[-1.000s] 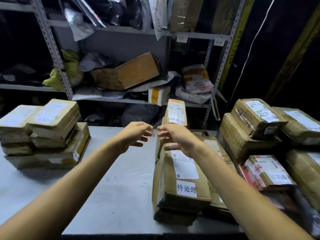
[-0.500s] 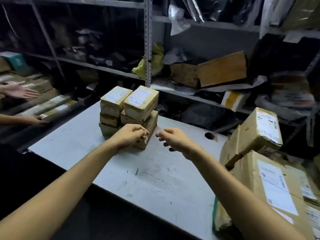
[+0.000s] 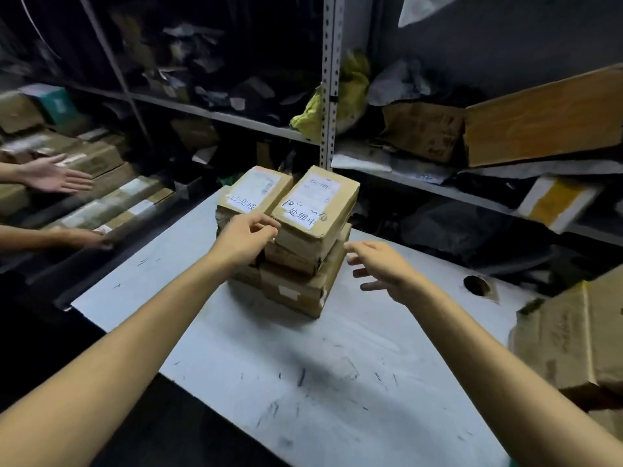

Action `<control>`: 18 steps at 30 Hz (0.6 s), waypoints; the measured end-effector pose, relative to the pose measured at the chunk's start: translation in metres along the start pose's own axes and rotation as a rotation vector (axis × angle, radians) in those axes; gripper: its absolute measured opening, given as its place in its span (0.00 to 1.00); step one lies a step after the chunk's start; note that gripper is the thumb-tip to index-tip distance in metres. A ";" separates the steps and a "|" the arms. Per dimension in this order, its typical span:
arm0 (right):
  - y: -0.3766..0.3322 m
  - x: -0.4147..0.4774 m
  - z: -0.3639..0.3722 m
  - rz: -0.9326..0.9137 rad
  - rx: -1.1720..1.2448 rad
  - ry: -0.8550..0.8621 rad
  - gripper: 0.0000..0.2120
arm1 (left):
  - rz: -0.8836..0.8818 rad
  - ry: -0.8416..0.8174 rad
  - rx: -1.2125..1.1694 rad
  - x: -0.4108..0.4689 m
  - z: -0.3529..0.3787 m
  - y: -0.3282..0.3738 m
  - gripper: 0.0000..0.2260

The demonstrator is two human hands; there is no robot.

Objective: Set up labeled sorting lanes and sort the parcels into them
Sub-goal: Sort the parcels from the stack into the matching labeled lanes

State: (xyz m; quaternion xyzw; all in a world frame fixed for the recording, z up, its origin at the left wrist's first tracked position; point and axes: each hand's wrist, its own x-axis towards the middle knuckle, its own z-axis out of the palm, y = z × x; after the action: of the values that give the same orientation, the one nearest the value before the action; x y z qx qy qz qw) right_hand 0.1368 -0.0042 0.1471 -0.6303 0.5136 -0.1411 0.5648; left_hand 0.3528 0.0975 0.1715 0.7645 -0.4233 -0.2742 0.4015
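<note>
Grip: my left hand (image 3: 247,235) has its fingers curled against the front edge of the two top parcels. I cannot tell whether it pinches anything. My right hand (image 3: 384,267) is loose, fingers spread, just beside the stack's right flank and apparently not touching it.

Change: a second ago I faced the parcels on the right side, both hands in mid-air. Half a second ago both hands were short of the stack. Now both have arrived at it.

Grey table (image 3: 303,382), scuffed, with a metal shelving rack (image 3: 328,96) behind it. Stack of parcels (image 3: 296,274) at the table's far left corner. More cardboard parcels (image 3: 566,342) at the right edge. Another person's hand (image 3: 54,176) works on the neighbouring surface, left.

Left top parcel (image 3: 256,190) and right top parcel (image 3: 320,203) lie side by side. Each carries a handwritten label: 已完成 label (image 3: 242,204), 处理中 label (image 3: 301,217).

Judgement: these labelled parcels look meant as lane markers. Lanes are not yet laid out, so sorting has hardly begun.
</note>
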 end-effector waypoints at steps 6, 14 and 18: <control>-0.021 0.050 0.009 0.066 0.083 0.111 0.19 | 0.058 0.028 0.029 0.077 -0.002 -0.001 0.07; -0.031 0.092 0.030 0.121 0.303 0.126 0.31 | 0.131 -0.389 0.242 0.151 0.021 0.006 0.14; -0.029 0.101 0.031 0.134 0.383 0.115 0.30 | 0.149 -0.441 0.241 0.167 0.024 0.006 0.19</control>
State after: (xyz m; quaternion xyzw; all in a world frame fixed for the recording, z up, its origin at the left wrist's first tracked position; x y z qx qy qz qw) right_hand 0.2184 -0.0729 0.1206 -0.4666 0.5496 -0.2341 0.6522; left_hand 0.4140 -0.0579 0.1505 0.6955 -0.5852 -0.3514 0.2246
